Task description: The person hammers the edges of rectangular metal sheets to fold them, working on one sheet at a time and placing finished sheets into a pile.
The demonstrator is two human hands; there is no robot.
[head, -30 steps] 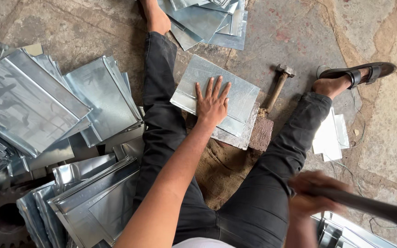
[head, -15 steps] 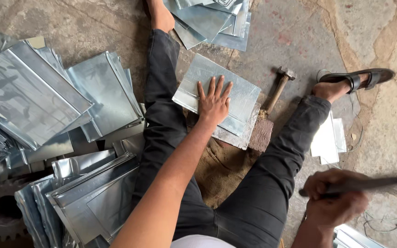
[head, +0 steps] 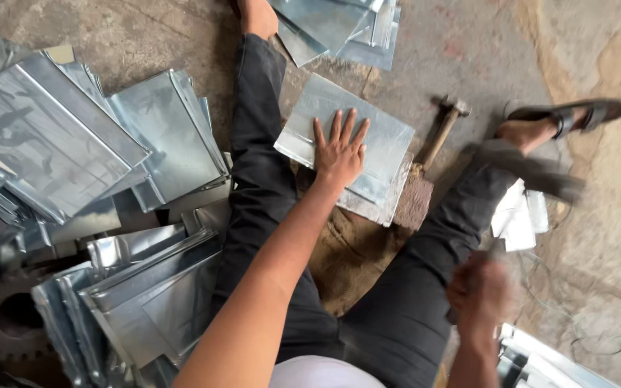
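Flat grey galvanised metal sheet (head: 368,136) is pinned by left hand (head: 339,151), fingers spread. Thin, stiff, sharp-edged: best held mid-face. Right hand (head: 479,291) blurred, grip state indeterminable.

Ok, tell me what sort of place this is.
Probably a small sheet-metal workshop, worked on a stone floor: stacks of folded metal sheets, a hammer, and a toothed gear at the left edge.
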